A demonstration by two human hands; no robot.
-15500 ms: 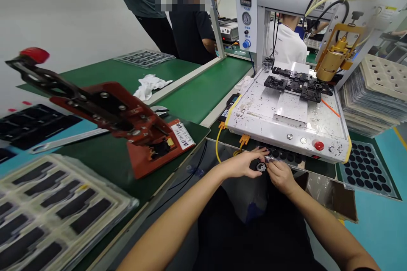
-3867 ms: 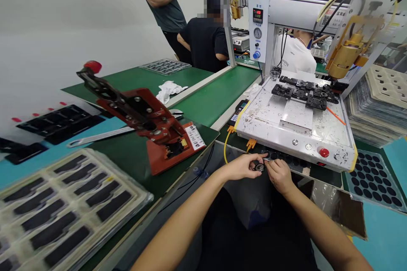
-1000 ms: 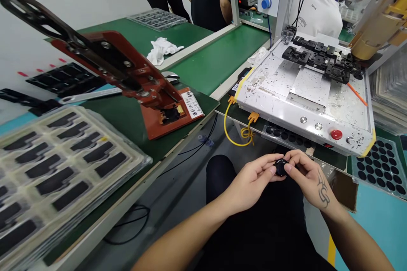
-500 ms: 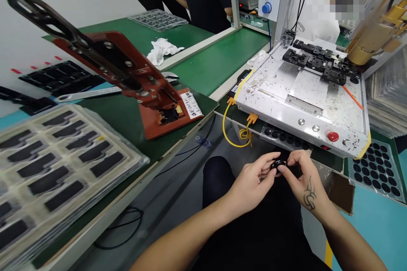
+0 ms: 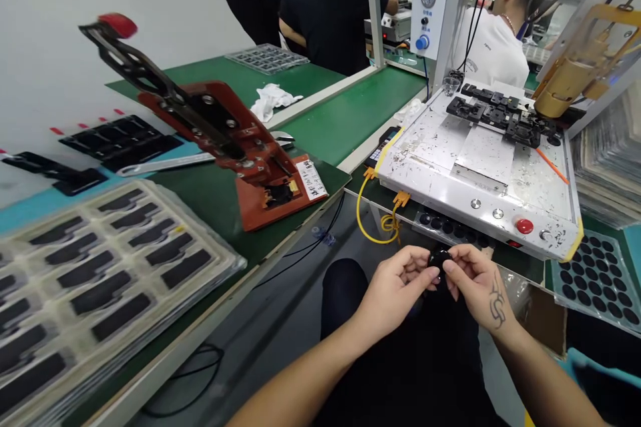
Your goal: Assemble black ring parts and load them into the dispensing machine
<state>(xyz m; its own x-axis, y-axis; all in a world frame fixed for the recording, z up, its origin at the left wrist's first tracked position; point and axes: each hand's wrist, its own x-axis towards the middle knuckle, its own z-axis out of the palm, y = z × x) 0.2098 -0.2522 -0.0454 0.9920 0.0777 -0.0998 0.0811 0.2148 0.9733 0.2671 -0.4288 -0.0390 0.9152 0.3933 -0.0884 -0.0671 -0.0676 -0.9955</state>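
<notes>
Left hand [image 5: 400, 288] and right hand [image 5: 478, 283] pinch glossy black part [image 5: 439, 263] between them; white machine [image 5: 445, 195] beyond hands. Light grip on smooth part could let it slip, drop to floor [image 5: 280, 327] below.

Factory assembly floor: red lever press [image 5: 223, 127], white gauge-fitted machine [image 5: 441, 193], stacked part trays [image 5: 216, 250], co-worker [image 5: 325, 17] at bench.

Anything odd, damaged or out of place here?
Mildly, yes. The white machine base is flecked with dark marks, as if worn or dirty. A white cloth lies crumpled on the green bench. The glossy black part held by the left hand and right hand shows no obvious damage, though partly hidden.
</notes>
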